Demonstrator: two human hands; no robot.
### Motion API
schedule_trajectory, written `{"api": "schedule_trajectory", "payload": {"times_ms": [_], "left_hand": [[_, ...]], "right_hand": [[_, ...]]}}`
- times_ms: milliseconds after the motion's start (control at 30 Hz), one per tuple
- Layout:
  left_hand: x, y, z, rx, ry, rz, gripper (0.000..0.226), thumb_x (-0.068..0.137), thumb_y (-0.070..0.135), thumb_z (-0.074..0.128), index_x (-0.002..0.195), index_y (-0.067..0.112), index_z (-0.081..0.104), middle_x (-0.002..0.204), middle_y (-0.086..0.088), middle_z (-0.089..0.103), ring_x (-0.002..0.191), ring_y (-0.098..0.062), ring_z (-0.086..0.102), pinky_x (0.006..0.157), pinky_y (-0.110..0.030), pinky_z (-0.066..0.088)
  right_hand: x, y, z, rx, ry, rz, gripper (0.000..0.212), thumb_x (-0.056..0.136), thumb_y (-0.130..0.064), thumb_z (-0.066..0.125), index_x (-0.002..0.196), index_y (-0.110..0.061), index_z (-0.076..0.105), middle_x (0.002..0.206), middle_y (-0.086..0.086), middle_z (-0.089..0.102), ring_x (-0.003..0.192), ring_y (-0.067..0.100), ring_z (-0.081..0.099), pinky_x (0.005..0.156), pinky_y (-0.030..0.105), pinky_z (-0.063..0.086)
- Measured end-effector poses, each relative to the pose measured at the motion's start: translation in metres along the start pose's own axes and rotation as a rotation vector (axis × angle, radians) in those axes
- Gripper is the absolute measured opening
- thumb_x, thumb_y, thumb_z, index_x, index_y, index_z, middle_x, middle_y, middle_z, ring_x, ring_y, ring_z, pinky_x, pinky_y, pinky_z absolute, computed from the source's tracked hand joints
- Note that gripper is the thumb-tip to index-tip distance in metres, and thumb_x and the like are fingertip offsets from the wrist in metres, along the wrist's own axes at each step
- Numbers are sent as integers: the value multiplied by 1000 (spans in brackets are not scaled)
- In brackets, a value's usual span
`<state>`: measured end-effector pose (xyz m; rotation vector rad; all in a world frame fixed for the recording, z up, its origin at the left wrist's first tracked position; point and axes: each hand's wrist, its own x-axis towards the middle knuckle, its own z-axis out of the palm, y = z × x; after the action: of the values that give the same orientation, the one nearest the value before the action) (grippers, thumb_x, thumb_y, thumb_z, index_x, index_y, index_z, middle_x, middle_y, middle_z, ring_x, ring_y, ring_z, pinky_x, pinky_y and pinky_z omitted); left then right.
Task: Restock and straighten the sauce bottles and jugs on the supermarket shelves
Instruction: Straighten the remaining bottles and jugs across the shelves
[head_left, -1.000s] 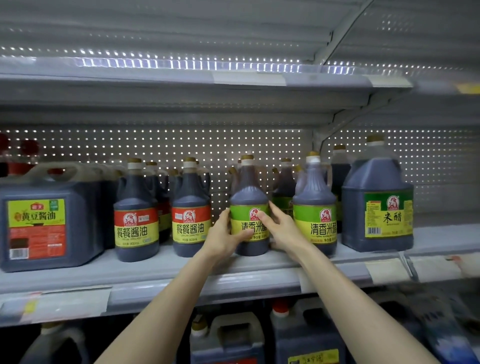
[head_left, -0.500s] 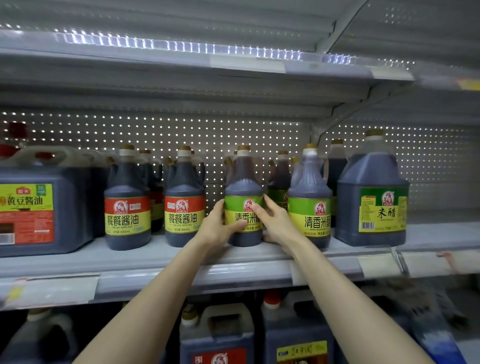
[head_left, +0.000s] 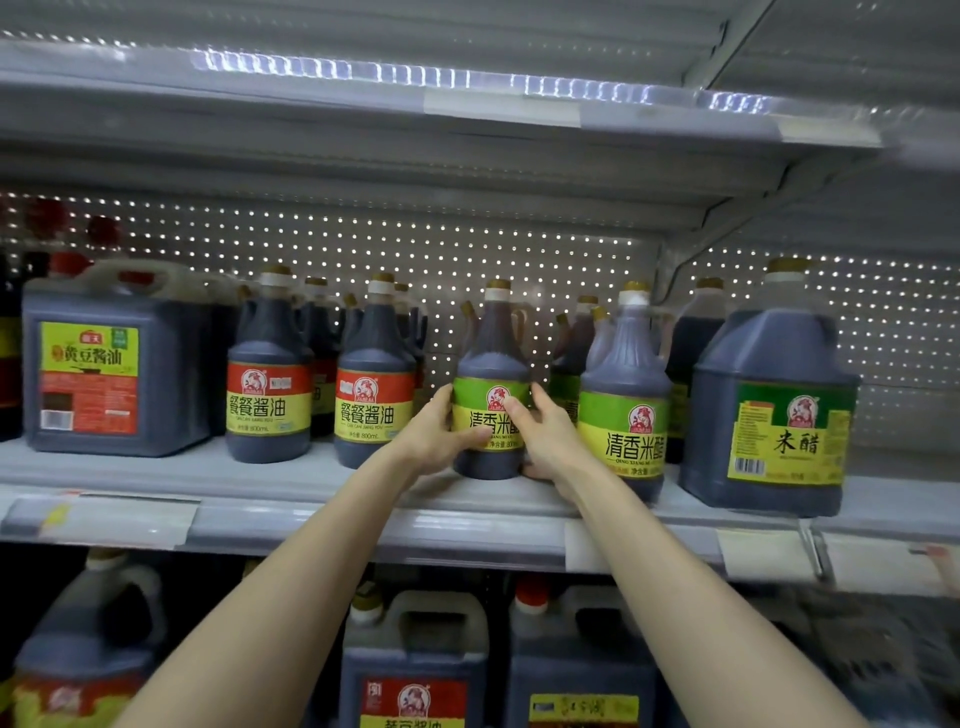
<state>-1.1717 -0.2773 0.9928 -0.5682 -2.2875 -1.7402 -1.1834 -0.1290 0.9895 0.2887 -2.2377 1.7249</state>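
Bottle (head_left: 491, 364) nudged back — dark liquid, green-yellow label

dim, cool store light, wide-angle view
light pricks through the perforated back panel (head_left: 363, 270) as bright dots; glare streak on the upper shelf edge (head_left: 415, 78). lower jugs (head_left: 415, 654) sit in deep shadow. shelf lines bow at the edges; right side and corners smeared soft, centre labels (head_left: 374, 410) sharp.
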Motion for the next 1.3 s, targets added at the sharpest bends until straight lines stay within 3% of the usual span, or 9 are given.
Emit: {"api": "schedule_trajectory", "payload": {"times_ms": [300, 700, 900, 1067, 1300], "left_hand": [[5, -4, 3, -13, -2, -20, 49, 90, 4, 63, 133, 9, 41, 127, -12, 60, 113, -22, 59, 97, -33, 48], [6, -4, 3, -19, -12, -8, 51, 91, 6, 61, 137, 9, 39, 128, -8, 57, 112, -17, 56, 92, -26, 46], [8, -6, 2, -14, 32, -4, 59, 87, 5, 66, 137, 8, 37, 124, -3, 56, 110, -16, 56, 95, -30, 47], [9, -8, 0, 62, 79, 5, 65, 81, 14, 76, 135, 12, 39, 125, -5, 60, 112, -21, 60, 100, -41, 49], [3, -2, 1, 44, 42, 6, 67, 85, 3, 69, 140, 8, 33, 127, -12, 57, 105, -19, 58, 87, -27, 49]], "right_hand": [[8, 6, 2, 24, -1, -24, 69, 96, -47, 50, 153, -23, 20, 151, 5, 40, 135, 26, 42, 110, 48, 38], [11, 9, 0, -24, 12, -50, 66, 99, -44, 44, 155, -22, 15, 154, 5, 34, 137, 25, 38, 112, 46, 36], [13, 11, 1, -2, -1, -48, 66, 99, -44, 44, 155, -22, 14, 154, 4, 34, 138, 24, 38, 112, 46, 36], [16, 12, 3, 18, -5, -29, 65, 100, -45, 41, 154, -19, 17, 153, 2, 34, 138, 24, 38, 113, 47, 35], [18, 13, 7, -60, 41, -48, 61, 99, -46, 42, 148, -13, 29, 146, 8, 46, 132, 25, 45, 111, 46, 37]]}}
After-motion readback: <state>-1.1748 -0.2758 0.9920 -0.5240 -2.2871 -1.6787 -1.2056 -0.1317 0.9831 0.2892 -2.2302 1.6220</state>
